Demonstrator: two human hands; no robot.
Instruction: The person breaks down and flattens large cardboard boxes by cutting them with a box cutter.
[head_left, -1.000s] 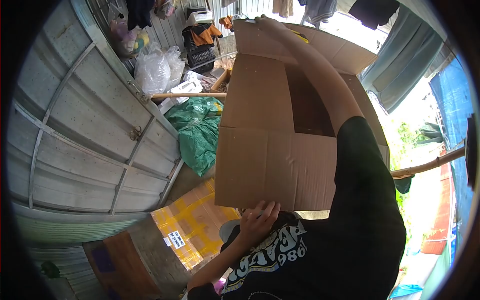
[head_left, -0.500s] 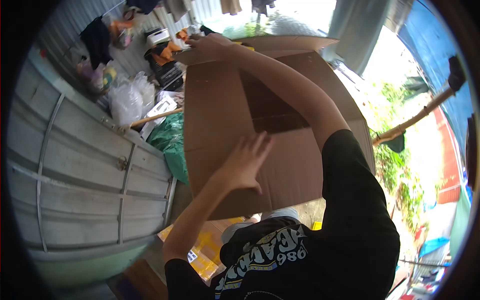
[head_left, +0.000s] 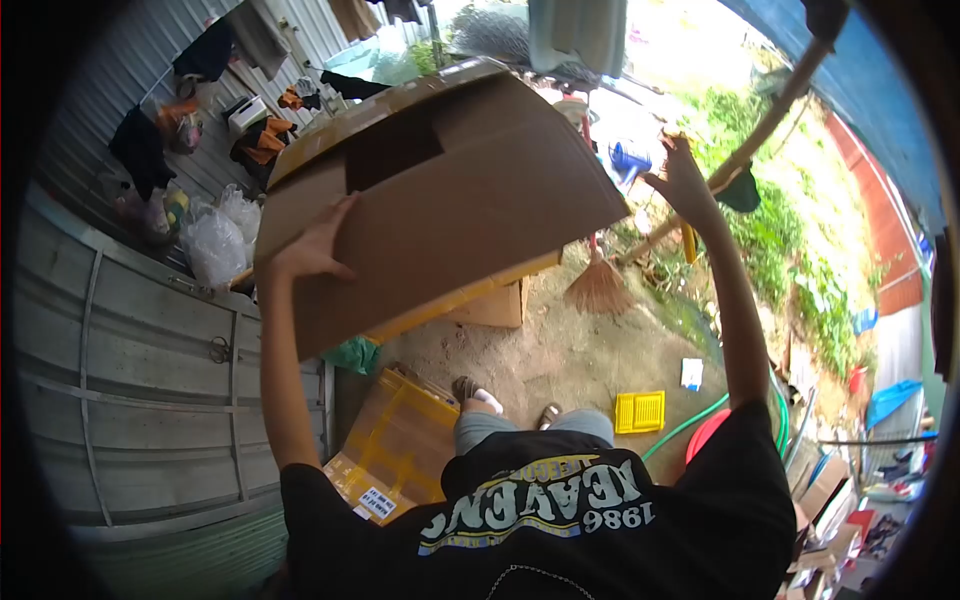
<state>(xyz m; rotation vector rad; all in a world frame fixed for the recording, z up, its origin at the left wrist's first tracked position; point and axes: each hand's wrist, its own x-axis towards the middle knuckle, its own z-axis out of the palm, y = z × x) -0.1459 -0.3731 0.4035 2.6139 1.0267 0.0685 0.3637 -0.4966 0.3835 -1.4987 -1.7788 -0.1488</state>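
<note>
A large cardboard box (head_left: 470, 190) stands tilted in front of me, with a dark gap between its top flaps. Yellow tape runs along its lower and far edges. My left hand (head_left: 315, 250) rests against the near flap on the left, thumb and fingers spread. Off the box's right side, my right hand (head_left: 685, 180) is raised in the air with its fingers apart. A narrow yellow object (head_left: 690, 243) shows beside the right wrist; I cannot make out what it is. Part of another cardboard piece (head_left: 495, 305) appears beneath the box.
A flattened taped carton (head_left: 400, 430) lies by my feet. On the ground are a yellow basket (head_left: 640, 412), a straw broom (head_left: 600, 285) and a green hose (head_left: 690, 425). A metal door (head_left: 150, 370) stands at left; a wooden pole (head_left: 770, 135) slants across the right.
My right hand has swung from the far left flap out to the right, off the box. The box now appears farther left and tilted, and my left hand has shifted left on it.
</note>
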